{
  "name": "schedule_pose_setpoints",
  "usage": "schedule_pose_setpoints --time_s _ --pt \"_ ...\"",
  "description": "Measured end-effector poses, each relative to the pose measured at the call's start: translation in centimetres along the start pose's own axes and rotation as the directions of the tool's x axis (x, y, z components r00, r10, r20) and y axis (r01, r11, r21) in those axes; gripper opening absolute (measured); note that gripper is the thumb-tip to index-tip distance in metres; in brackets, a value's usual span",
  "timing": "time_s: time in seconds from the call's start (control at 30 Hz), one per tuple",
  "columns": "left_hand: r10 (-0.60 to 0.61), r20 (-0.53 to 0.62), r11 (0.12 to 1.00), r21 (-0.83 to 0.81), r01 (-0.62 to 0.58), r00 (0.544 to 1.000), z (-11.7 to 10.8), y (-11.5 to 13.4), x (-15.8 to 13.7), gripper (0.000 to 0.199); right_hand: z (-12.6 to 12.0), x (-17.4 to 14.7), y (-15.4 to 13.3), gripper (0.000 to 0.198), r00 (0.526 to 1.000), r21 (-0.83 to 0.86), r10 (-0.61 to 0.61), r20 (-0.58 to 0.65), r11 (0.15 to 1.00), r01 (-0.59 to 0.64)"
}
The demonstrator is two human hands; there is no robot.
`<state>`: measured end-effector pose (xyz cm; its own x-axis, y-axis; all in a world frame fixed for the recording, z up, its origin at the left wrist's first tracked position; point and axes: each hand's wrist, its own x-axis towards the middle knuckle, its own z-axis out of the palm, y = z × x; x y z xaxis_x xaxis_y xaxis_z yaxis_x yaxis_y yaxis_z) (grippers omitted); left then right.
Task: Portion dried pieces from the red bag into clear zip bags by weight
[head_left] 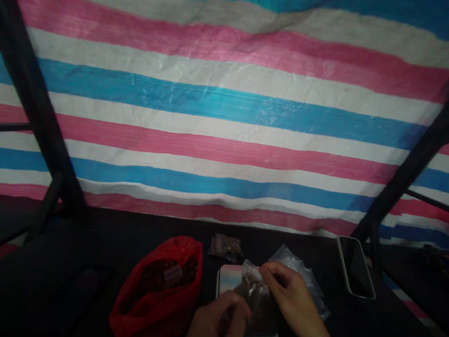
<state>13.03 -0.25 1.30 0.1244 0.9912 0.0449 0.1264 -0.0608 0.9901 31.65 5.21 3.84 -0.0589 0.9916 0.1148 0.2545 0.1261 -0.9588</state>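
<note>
Between my two hands is a small clear plastic bag (251, 280), held above a white digital scale (223, 282). My left hand (216, 327) pinches the bag's near left side, fingers closed. At its far right edge, the fingertips of my right hand (285, 292) pinch the plastic. What the bag contains is too dark to make out. Left of the scale stands an open red bag (151, 311) full of dark brown bits, with a small clear packet (173, 275) lying on top. Behind the scale lie filled clear packets (226, 247).
Flat clear plastic bags (302, 272) lie right of the scale, partly behind my right hand. A phone (356, 267) rests farther right on the black table (90, 240). Dark slanted posts (422, 137) stand at both sides, before a striped plastic sheet (224, 103).
</note>
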Motion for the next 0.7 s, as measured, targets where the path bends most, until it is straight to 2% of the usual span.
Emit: schedule_pose_setpoints --time_s 0.17,0.3,0.43,0.6,0.7 --pt "-0.110 -0.050 0.976 -0.195 0.099 0.993 -1.5 1.2 1.6 0.055 2.8 -0.5 -2.5 0.029 0.997 0.172 -0.041 0.061 0.985 0.030" --pt "-0.095 -0.118 0.959 -0.276 0.060 0.988 -3.3 1.8 1.7 0.067 5.5 -1.5 -4.7 0.021 0.987 0.186 -0.129 0.091 0.976 0.111" --pt "-0.027 -0.180 0.955 -0.295 -0.027 0.983 -4.0 2.7 1.3 0.057 7.0 -2.2 -6.2 0.021 0.983 0.098 -0.160 0.089 0.984 0.151" --pt "-0.016 -0.112 0.930 -0.366 -0.026 0.994 -4.5 2.5 1.1 0.050 7.5 -2.3 -6.1 0.027 0.991 0.055 -0.128 0.048 0.991 0.125" --pt "0.012 -0.081 0.938 -0.344 -0.039 0.997 -5.1 2.2 1.3 0.045 7.4 -2.1 -5.9 0.028 0.991 0.061 -0.119 0.058 0.991 0.116"
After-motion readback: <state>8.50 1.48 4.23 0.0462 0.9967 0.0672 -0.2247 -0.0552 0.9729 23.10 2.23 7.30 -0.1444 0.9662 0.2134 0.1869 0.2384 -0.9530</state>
